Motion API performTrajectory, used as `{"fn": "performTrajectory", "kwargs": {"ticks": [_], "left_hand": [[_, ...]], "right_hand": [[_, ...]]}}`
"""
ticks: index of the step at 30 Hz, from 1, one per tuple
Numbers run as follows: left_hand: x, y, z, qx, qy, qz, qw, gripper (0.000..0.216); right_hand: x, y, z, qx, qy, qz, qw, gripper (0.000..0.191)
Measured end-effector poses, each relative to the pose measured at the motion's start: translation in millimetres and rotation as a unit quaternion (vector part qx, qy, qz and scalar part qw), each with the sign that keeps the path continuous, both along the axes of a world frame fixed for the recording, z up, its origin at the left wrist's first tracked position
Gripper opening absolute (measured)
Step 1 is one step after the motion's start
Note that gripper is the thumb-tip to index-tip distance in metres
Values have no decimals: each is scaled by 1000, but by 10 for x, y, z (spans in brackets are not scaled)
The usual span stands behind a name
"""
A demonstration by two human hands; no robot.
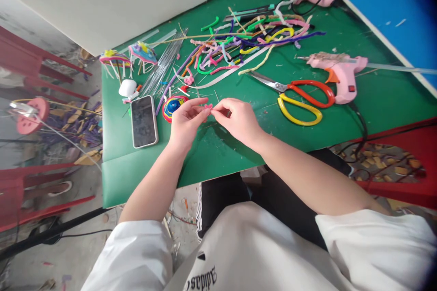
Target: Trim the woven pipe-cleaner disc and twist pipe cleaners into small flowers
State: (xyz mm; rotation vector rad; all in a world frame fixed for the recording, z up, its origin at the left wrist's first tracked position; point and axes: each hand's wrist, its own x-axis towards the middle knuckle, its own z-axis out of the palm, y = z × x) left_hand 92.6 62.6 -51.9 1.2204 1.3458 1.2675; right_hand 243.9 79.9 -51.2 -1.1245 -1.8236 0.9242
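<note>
White "adidas" shirt (259, 254), tiny pink twist (208, 106)

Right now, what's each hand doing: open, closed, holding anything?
Left hand: fingertips pinched on a small pink pipe-cleaner piece.
Right hand: pinched on the same piece's other end.

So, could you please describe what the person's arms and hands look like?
The left hand and right hand are bare, without gloves. The forearms are bare too; loose white short sleeves cover the upper arms. No watch or bracelet shows.
</note>
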Motion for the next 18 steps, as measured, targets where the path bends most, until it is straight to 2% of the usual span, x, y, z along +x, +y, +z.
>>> {"fn": "performTrajectory", "kwargs": {"ticks": [8,11,15,18], "left_hand": [[54,-22,-13,-15,-70,16,997,19],[39,-8,0,-21,-68,10,997,23],[23,-2,30,1,-19,0,1000,40],[29,-15,48,4,16,-20,1000,43]], "right_hand": [[-38,-66,-10,63,-16,-27,998,17],[-23,-36,-10,48,-19,-17,999,17],[16,27,-10,3,-15,13,1000,14],[33,49,-13,-20,5,16,1000,20]]}}
